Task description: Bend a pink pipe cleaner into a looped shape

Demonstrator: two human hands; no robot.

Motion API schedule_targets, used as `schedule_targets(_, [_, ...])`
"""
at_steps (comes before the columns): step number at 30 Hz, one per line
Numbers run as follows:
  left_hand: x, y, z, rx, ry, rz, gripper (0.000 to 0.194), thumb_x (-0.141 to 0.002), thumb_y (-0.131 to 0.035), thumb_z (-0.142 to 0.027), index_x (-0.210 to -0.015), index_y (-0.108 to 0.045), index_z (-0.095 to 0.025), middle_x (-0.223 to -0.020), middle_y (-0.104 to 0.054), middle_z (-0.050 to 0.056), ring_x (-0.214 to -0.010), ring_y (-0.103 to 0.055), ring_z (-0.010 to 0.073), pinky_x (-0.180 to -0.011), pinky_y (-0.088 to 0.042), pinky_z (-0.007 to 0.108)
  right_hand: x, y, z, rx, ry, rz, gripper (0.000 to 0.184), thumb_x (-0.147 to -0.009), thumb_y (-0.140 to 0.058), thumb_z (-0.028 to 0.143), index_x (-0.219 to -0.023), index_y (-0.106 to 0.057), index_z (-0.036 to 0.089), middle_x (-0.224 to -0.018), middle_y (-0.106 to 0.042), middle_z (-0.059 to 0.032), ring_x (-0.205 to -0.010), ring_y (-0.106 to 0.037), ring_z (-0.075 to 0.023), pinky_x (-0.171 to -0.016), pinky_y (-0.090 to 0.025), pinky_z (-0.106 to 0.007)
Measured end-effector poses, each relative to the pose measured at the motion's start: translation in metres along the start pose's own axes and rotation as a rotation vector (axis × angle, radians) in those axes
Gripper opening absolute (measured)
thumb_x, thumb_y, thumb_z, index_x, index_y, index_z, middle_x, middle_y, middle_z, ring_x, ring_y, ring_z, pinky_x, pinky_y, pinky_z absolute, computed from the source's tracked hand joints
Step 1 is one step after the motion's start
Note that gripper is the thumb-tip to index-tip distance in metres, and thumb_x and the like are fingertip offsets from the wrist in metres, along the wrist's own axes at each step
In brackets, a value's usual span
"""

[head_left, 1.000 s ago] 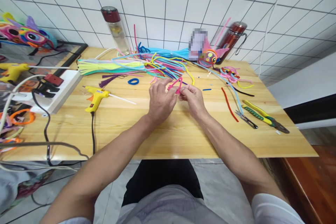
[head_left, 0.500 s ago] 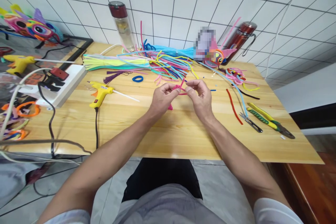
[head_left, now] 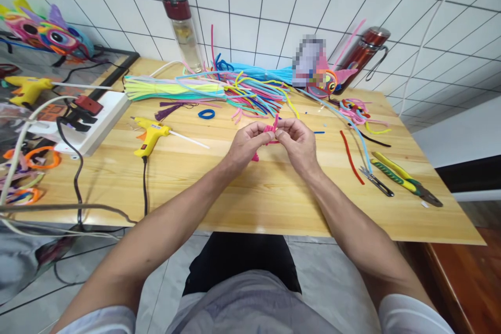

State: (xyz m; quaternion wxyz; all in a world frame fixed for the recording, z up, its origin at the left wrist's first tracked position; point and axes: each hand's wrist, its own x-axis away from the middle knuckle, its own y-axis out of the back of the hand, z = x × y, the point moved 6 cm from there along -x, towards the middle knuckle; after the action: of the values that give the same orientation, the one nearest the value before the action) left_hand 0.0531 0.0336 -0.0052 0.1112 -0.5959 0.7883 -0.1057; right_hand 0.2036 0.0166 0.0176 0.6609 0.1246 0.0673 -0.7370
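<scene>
My left hand and my right hand meet over the middle of the wooden table. Both pinch a bent pink pipe cleaner between their fingertips. One short end of it sticks up between the hands, another hangs down below my left hand. Just beyond the hands lies a heap of coloured pipe cleaners.
A yellow glue gun lies to the left with its cord over the table edge. A white power strip sits at far left. Pliers, small snips and a red pipe cleaner lie at right. Two bottles stand by the tiled wall.
The loop of pink pipe cleaner that stood up a second ago is now folded small between the fingertips. Both hands have drawn closer together.
</scene>
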Motion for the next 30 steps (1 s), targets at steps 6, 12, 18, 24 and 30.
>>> schedule_targets(6, [0.0000, 0.0003, -0.0019, -0.022, -0.026, -0.009, 0.029, -0.076, -0.088, -0.042, -0.081, -0.072, -0.020, -0.077, -0.067, 0.000, -0.074, -0.057, 0.0143, -0.074, -0.048, 0.028, 0.0018, -0.0021, 0.0012, 0.017, -0.001, 0.000, 0.026, -0.082, -0.085, 0.046, -0.093, -0.074, 0.026, -0.088, -0.078, -0.0012, -0.078, -0.070, -0.0188, -0.077, -0.062, -0.036])
schedule_targets(12, [-0.0016, 0.0016, -0.0021, -0.042, -0.044, -0.005, 0.028, -0.078, -0.088, -0.041, -0.080, -0.070, -0.020, -0.075, -0.066, -0.001, -0.071, -0.056, 0.0143, -0.072, -0.046, 0.029, 0.0024, -0.0029, 0.0006, 0.050, 0.013, 0.015, 0.023, -0.084, -0.085, 0.045, -0.093, -0.074, 0.026, -0.090, -0.077, -0.0013, -0.080, -0.070, -0.0196, -0.078, -0.061, -0.037])
schedule_targets(18, [-0.0014, 0.0017, -0.0045, -0.052, -0.080, -0.001, 0.023, -0.081, -0.085, -0.035, -0.076, -0.068, -0.020, -0.069, -0.062, -0.002, -0.067, -0.053, 0.0135, -0.068, -0.044, 0.029, 0.0031, -0.0028, 0.0031, 0.040, 0.016, 0.027, 0.023, -0.083, -0.085, 0.045, -0.093, -0.075, 0.026, -0.091, -0.077, -0.0019, -0.082, -0.070, -0.0204, -0.081, -0.061, -0.038])
schedule_targets(24, [-0.0002, 0.0014, -0.0062, -0.066, -0.083, 0.003, 0.025, -0.078, -0.087, -0.036, -0.076, -0.068, -0.020, -0.069, -0.062, -0.002, -0.065, -0.052, 0.0126, -0.065, -0.043, 0.028, 0.0037, -0.0025, 0.0040, 0.033, 0.006, 0.023, 0.035, -0.082, -0.089, 0.054, -0.099, -0.076, 0.026, -0.093, -0.076, -0.0019, -0.085, -0.070, -0.0205, -0.083, -0.062, -0.038])
schedule_targets(30, [0.0040, -0.0005, -0.0039, -0.103, -0.034, -0.021, 0.035, -0.077, -0.091, -0.048, -0.078, -0.069, -0.020, -0.065, -0.059, -0.003, -0.058, -0.047, 0.0116, -0.052, -0.037, 0.027, 0.0063, -0.0009, 0.0068, 0.136, 0.092, -0.015, 0.033, -0.089, -0.087, 0.056, -0.091, -0.073, 0.026, -0.088, -0.074, -0.0011, -0.079, -0.067, -0.0191, -0.080, -0.059, -0.038])
